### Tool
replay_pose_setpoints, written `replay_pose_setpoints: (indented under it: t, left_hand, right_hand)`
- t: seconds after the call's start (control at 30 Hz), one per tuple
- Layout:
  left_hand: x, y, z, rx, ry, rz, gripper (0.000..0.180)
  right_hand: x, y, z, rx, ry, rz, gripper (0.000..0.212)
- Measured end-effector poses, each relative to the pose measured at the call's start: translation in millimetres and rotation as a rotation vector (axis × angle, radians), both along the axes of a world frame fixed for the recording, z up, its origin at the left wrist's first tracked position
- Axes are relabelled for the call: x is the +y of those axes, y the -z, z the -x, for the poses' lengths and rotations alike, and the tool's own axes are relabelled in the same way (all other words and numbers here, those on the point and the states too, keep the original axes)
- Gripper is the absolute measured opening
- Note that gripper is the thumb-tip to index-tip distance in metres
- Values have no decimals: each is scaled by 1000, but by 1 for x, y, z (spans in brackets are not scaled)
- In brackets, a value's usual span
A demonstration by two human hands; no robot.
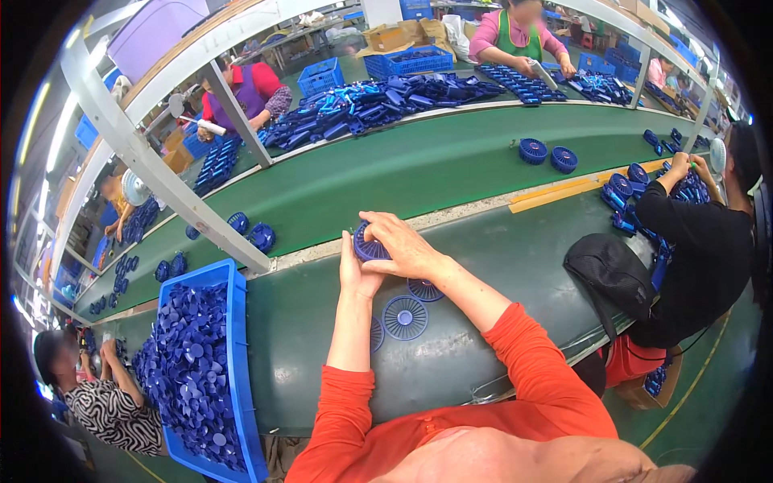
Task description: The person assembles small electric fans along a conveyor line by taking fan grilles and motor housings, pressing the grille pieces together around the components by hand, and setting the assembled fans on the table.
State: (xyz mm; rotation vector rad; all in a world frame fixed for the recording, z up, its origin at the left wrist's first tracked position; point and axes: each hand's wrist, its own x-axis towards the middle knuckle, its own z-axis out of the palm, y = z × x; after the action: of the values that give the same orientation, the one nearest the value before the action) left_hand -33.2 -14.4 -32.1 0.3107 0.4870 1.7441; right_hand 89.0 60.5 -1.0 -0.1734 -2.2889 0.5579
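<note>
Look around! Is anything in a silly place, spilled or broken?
Perhaps the soft black fabric bag: it lies slumped on the long dark green worktop, off to the right of the person's bare right hand, close to blue plastic parts. It looks like somebody's belonging, not a part. Nothing else clearly stands out.

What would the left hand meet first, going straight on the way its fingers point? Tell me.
In the picture, the long, flat green conveyor belt lies first beyond the left hand. Depth is unclear, so the hand might pass above it without touching.
</note>
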Motion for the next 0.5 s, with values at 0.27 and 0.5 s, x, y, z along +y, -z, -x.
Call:
replay_pose_setpoints:
  t: [0.27,0.5]
  left_hand:
    - [10,6,-20,222,-463,-7,37]
    - [3,0,-37,978,-805,48,39]
  right_hand:
    - [-11,16,17,108,51,209,55]
    - [-18,19,23,192,-211,899,60]
